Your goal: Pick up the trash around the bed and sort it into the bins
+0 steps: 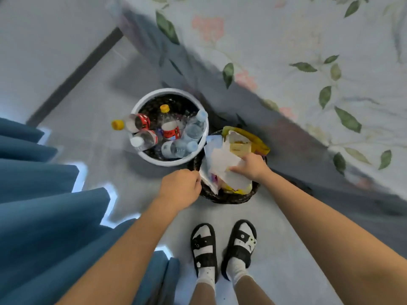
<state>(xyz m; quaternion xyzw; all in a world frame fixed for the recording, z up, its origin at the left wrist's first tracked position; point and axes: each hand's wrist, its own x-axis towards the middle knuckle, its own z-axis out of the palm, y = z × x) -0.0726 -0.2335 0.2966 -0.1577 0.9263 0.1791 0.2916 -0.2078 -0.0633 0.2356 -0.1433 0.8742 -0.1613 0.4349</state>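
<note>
Two bins stand on the floor beside the bed. The white round bin (141, 104) holds several plastic bottles (174, 128), one with a yellow cap leaning out over its left rim. The dark woven bin (222, 198) is stuffed with paper and wrappers (222, 157), among them a yellow packet (253, 137). My right hand (251, 166) presses down on a white sheet of paper on top of that pile. My left hand (180, 188) is closed at the woven bin's left rim, pinching the edge of the paper or the rim; I cannot tell which.
The bed (308, 51) with a floral sheet fills the upper right, its dark side skirt just behind the bins. Blue curtains (44, 205) hang along the left. My feet in black sandals (222, 245) stand on grey floor right below the woven bin.
</note>
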